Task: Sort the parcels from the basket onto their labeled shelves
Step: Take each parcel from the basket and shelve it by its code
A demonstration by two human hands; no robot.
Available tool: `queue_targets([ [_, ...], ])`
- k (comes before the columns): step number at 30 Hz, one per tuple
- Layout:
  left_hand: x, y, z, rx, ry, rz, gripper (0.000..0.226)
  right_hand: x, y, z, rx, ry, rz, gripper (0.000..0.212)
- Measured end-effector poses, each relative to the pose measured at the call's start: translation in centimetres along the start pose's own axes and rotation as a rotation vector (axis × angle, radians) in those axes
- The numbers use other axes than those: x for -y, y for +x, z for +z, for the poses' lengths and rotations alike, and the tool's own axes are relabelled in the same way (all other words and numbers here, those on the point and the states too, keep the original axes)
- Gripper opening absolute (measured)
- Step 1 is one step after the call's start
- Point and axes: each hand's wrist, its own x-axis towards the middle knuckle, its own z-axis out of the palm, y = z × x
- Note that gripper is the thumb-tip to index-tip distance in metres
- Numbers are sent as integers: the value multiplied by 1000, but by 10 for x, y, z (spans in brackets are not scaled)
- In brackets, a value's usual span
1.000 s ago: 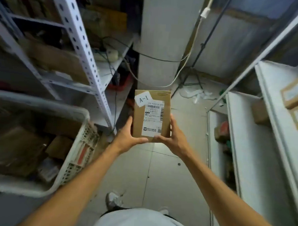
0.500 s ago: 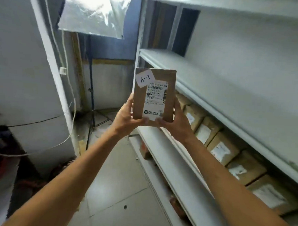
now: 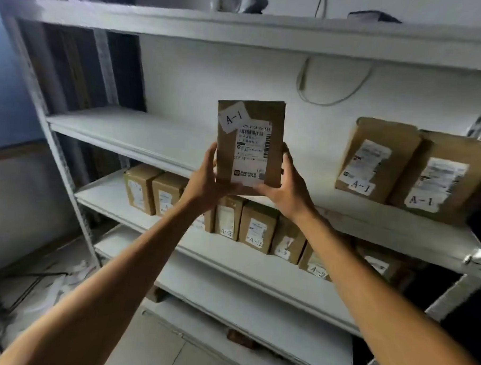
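Observation:
A brown cardboard parcel (image 3: 249,133) with a white "A-1" sticker and a shipping label stands upright in front of me. My left hand (image 3: 203,178) grips its lower left edge and my right hand (image 3: 287,184) grips its lower right edge. It hangs in front of a white shelf board (image 3: 131,133). Two parcels marked "A-1" (image 3: 378,160) lean against the wall on the right of that same board. The basket is out of view.
One board lower, a row of several parcels marked "A-2" (image 3: 255,227) fills the shelf. Two lower boards (image 3: 256,307) hold small items. A grey upright post (image 3: 55,157) frames the rack's left side. A cable (image 3: 331,95) loops on the wall.
My view has swung from the basket and floor round to face the white rack head-on. Both hands still hold the parcel, now raised before the A-1 board.

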Motion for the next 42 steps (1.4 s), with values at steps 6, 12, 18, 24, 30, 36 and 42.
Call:
queue_targets([
  [6, -16, 39, 75, 162, -30, 64, 103, -53, -7, -49, -202, -188, 172, 110],
  [12, -14, 83, 136, 180, -36, 48, 106, -100, 12, -70, -308, -285, 244, 92],
  [18, -4, 112, 179, 40, 12, 40, 87, -127, 25, -70, -371, -299, 150, 89],
  [24, 9, 127, 189, 73, 28, 157, 92, -141, 39, -71, -356, -423, 31, 51],
  [30, 17, 127, 192, 60, 80, 255, 83, -147, 43, -70, -343, -467, 83, 67],
  [36, 11, 124, 185, 180, 197, 189, 93, -136, 40, -69, -292, -570, 185, 64],
  [42, 12, 97, 151, 284, 411, 190, 75, -115, 19, -52, -186, -710, 156, 57],
])
